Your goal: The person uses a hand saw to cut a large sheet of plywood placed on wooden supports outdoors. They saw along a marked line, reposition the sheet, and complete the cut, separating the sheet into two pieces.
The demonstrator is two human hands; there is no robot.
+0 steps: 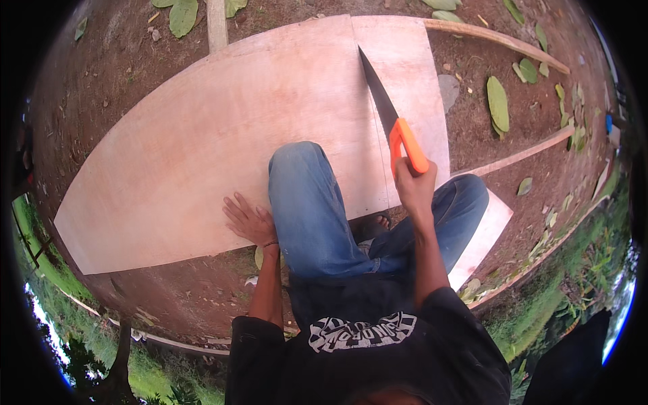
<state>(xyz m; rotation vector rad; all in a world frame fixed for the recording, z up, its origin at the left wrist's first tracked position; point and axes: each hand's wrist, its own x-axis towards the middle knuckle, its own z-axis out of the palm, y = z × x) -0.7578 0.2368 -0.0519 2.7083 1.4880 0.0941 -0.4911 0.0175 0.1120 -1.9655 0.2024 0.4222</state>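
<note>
A large pale plywood sheet (196,148) lies in front of me, with a straight line running across it near its right end. My right hand (415,183) is closed round the orange handle of a hand saw (381,94). The saw's dark blade points away from me, its tip at the far part of the line. Whether the teeth are in the wood I cannot tell. My left hand (251,221) rests flat on the sheet near its close edge, fingers spread. Beside it, my left knee (297,169) presses on the board.
Wooden strips (499,42) stick out from under the sheet on the far and right sides. Another pale board piece (482,236) lies by my right leg. Large green leaves (497,104) are scattered on the brown soil. Grass grows toward the lower corners.
</note>
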